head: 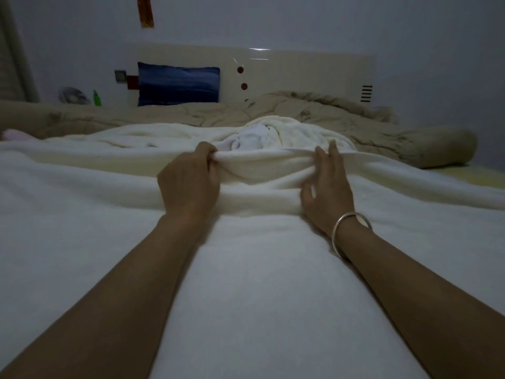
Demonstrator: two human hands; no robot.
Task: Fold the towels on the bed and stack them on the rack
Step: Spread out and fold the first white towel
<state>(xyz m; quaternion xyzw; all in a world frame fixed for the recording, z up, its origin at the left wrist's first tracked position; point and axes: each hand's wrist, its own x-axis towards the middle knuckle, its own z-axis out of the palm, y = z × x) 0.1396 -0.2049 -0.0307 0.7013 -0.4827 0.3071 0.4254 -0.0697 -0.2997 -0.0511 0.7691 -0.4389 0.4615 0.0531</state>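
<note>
Broadly, the bed (461, 175) fills the view from the near edge to the far wall, and most of its near half is covered by a white towel (259, 283) spread flat under both forearms. Just beyond it a cream towel (262, 166) lies across the bed from left to right, its near edge lifted into a soft ridge between the two hands. Farther back a beige quilt (360, 124) is bunched along the far side, rolling down to the right, with a pale headboard (300, 75) behind it and a blue pillow (179, 86) propped against that at the left. A crumpled towel (252, 136) sits in a heap between the quilt and the cream ridge, just beyond the hands. The left hand (188, 181) is at the left end of the ridge, knuckles up, its fingers (210, 157) curled tightly over the cream edge so the cloth is gathered under them and against the palm. The right hand (326, 187) stands at the right end, palm facing left, with its long fingers (332, 151) nearly straight and their tips at the raised edge, the forefinger bent toward the thumb. Whether that hand actually pinches the cloth cannot be made out. A silver bracelet (351, 232) rings the right wrist.
</note>
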